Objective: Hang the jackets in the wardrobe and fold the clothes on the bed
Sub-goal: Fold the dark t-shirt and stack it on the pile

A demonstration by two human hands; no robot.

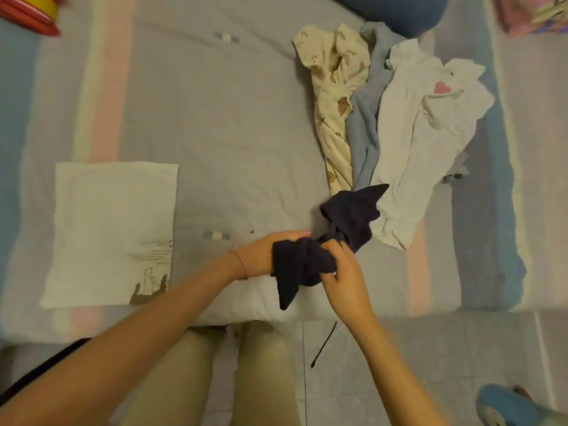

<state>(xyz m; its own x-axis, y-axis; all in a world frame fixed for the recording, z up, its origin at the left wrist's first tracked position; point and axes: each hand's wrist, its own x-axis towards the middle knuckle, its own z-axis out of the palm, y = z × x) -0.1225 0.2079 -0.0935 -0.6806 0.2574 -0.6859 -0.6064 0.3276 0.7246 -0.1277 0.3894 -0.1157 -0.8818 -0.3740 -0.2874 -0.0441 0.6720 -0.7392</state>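
Dark navy garment point(353, 216): one item, bunched, sitting at the near edge of the bed point(215, 118) between both hands, its far end trailing onto the cover and touching the pile of clothes.

Left hand point(261, 253): reaching in from the left, its fingers lying mostly under the bunched cloth; whether they are gripping cannot be told. A thin cord bracelet point(241, 259) is circling the wrist.

Right hand point(344, 278): pinching the navy cloth, fingers curling round a fold. The two hands are working close together, joined by the garment.

Pile, unfolded, lying right of centre: cream printed garment point(335, 96), pale blue garment point(365, 124) and white garment with a pink heart point(424, 124), overlapping side by side.

Folded white garment point(113, 229): lying flat on the left of the bed, well apart from the pile.

Blue cushion point(390, 10): sitting at the far edge, just beyond the pile.
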